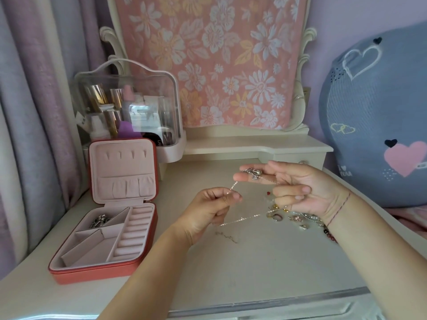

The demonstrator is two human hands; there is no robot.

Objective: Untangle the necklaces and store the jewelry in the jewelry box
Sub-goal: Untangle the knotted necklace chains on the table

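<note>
A pink jewelry box [138, 262] lies open at the left of the cream dressing table, its lid upright. One back compartment holds a dark chain [99, 221]. My left hand [208, 211] pinches a thin silver necklace chain [240, 219] above the table. My right hand [298, 188] is raised palm-up, with the chain's pendant cluster [254, 173] lying across its fingers and the lower fingers curled over the chain. Below that hand lies a pile of loose jewelry [298, 217]: rings, earrings, pearls, red beads.
A clear cosmetics case [129, 107] stands behind the box. A small dark chain [227, 236] lies on the table near my left wrist. A floral cloth covers the mirror [212, 61]. A blue heart-patterned cushion [379, 116] leans at the right.
</note>
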